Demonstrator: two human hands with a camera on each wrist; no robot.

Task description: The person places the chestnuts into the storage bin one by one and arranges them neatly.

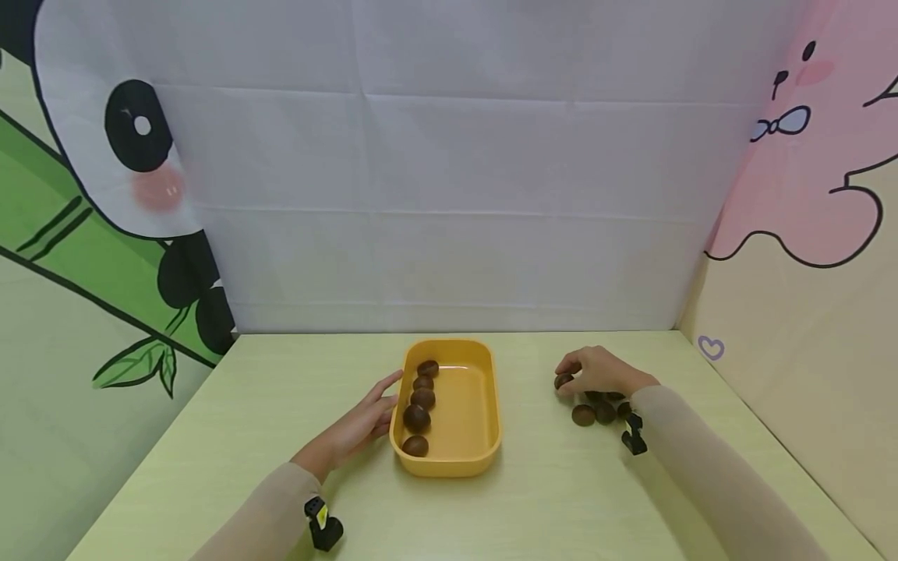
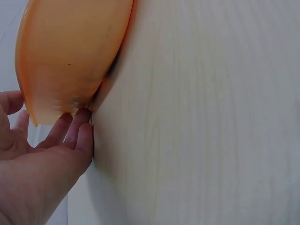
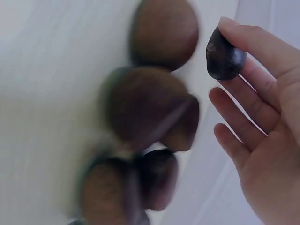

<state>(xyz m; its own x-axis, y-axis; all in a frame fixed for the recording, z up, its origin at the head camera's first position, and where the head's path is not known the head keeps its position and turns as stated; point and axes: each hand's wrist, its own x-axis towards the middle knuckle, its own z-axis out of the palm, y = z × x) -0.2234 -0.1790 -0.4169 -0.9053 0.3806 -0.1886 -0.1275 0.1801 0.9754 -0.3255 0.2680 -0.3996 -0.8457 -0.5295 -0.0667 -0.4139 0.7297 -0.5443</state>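
A dark brown chestnut is pinched between the thumb and fingers of my right hand, close over the table at the right. Several more chestnuts lie in a loose pile below and beside that hand, some of them hidden by it. My left hand rests against the left side of a yellow plastic tray. In the left wrist view its relaxed fingertips are right at the tray's outer wall. Inside the tray, several chestnuts form a line along the left wall.
The pale wood-grain table ends at a white cloth backdrop. Printed side panels stand left and right, with a panda and a pink cartoon animal. A black wrist device sits on the left sleeve.
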